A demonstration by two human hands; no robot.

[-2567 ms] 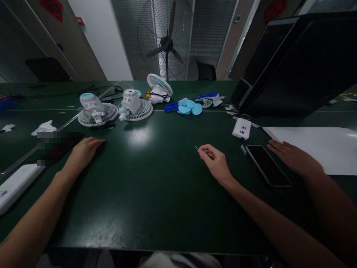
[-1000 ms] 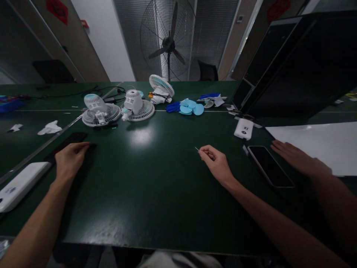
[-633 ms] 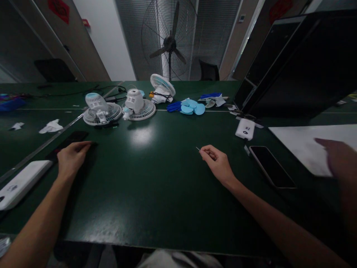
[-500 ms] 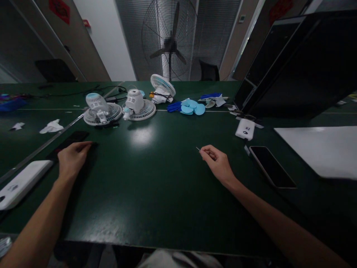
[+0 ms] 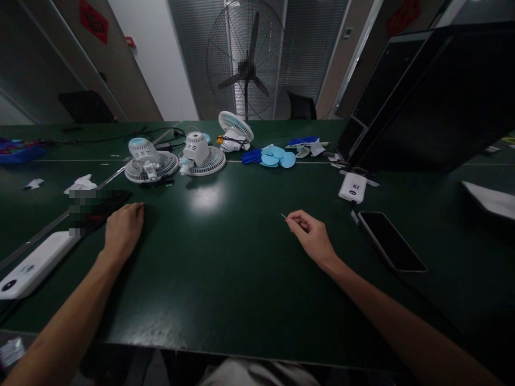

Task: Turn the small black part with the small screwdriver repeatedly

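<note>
My right hand [image 5: 309, 236] rests above the middle right of the table, closed in a pinch. A thin, pale, needle-like piece [image 5: 284, 216] sticks out from its fingertips. On the left, my left hand [image 5: 124, 228] lies on the dark green table [image 5: 217, 279] with its fingers curled together. Whatever it may hold is hidden. Close beside it is a dark flat object [image 5: 115, 202], partly blurred out. A phone with a black screen [image 5: 391, 241] lies to the right of my right hand, below a small white device [image 5: 353, 187].
White desk fan heads [image 5: 197, 155] stand toward the back left. Behind the middle lie light-blue fan blades [image 5: 277, 156] and blue gloves [image 5: 251, 156]. A white power bank [image 5: 38, 265] sits at left, crumpled tissue [image 5: 81, 183] beyond it. A large black monitor [image 5: 442, 102] looms at right.
Another person's hand has left the right side. The white sheet there has shifted right, mostly out of view. My left hand moved a little and curled; my right hand kept its pinch.
</note>
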